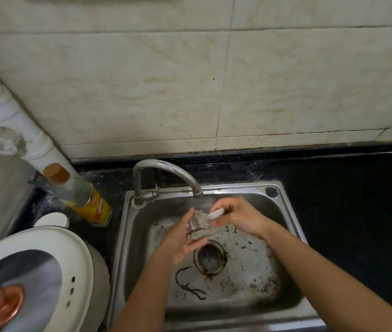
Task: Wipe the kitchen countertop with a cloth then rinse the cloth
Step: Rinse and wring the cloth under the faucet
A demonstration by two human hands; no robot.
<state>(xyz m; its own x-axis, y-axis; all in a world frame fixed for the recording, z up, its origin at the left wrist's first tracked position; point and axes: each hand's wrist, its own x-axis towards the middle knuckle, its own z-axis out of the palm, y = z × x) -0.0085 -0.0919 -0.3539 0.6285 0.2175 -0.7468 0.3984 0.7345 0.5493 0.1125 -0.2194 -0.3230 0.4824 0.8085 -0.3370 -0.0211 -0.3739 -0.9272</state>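
Over the steel sink (288,212), just under the faucet (166,171) spout, both hands work a small grey cloth (202,224): the left hand (180,238) lies flat beneath it with fingers pressed together, while the right hand (238,216) pinches its pale upper end between thumb and fingertips. I can't make out any water stream, and much of the cloth is hidden between the palms. Left of the sink a yellow-labelled bottle (82,195) stands on the dark countertop (346,192), and a white appliance lid (41,267) is cut off at the corner.
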